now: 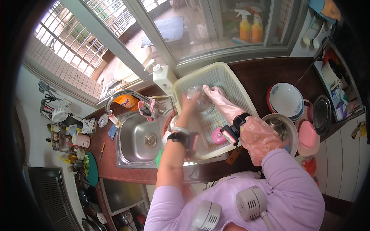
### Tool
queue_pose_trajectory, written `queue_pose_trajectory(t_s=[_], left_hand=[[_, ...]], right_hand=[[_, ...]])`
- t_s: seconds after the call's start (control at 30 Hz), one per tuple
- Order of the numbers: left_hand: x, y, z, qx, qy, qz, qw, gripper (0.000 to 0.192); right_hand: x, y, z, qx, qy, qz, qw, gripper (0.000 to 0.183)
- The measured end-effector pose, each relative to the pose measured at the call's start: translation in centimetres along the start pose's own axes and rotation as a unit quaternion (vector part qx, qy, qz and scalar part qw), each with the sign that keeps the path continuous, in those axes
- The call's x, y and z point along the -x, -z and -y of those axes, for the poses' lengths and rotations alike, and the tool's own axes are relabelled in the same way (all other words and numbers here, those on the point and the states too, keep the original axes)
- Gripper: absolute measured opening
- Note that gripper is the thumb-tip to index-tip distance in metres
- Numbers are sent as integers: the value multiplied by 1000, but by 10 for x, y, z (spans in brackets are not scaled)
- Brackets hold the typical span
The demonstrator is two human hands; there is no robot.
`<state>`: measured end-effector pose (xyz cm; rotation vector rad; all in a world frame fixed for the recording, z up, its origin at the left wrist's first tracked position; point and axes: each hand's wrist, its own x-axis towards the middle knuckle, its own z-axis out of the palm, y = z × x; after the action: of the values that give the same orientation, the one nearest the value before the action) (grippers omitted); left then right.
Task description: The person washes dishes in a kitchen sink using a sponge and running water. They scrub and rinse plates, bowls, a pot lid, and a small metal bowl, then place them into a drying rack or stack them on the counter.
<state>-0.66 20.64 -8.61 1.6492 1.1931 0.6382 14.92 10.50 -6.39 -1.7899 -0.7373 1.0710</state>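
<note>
A clear, rounded piece of glass or plastic ware (pixel 204 105) is held over the white plastic basket (pixel 245 101). My bare left hand (pixel 189 102) grips its left side, near a small clear round end. My right hand (pixel 215 93), in a pink rubber glove with a flowered sleeve, rests its fingers against the right side of the ware; how firmly it grips cannot be made out. Below the hands, a round pink object (pixel 219 135) lies in the basket. Beside my left forearm, a reddish colander (pixel 167 122) with white dishes is partly hidden.
Left of the basket is a stainless steel sink (pixel 133 141) with a curved faucet (pixel 109 105). A white pump bottle (pixel 163 78) stands behind the basket. Stacked bowls (pixel 286 98), a metal basin (pixel 290 127) and a pink container (pixel 307 134) sit at the right. The window frame (pixel 231 55) borders the counter.
</note>
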Motion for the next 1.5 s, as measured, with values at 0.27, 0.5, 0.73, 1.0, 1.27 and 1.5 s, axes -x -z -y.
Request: queue_pose_trajectory(t_s=[0.27, 0.5, 0.73, 1.0, 1.27, 1.5], left_hand=[[4, 9, -14, -8, 28, 8, 1000, 121], [40, 29, -79, 82, 30, 25, 996, 102], [85, 49, -136, 77, -68, 89, 991, 77], [188, 5, -186, 85, -174, 330, 924, 87], [245, -63, -180, 35, -132, 628, 766, 99], [276, -94, -178, -52, -286, 584, 758, 98]], right_hand=[[24, 14, 7, -277, -98, 81, 952, 49], [-1, -5, 1, -347, 3, 111, 931, 37], [79, 42, 82, -429, -3, 89, 899, 48], [187, 152, 74, -543, -48, 25, 838, 26], [309, 200, -12, -480, -121, -157, 854, 38], [319, 211, -95, -562, -85, -205, 796, 39]])
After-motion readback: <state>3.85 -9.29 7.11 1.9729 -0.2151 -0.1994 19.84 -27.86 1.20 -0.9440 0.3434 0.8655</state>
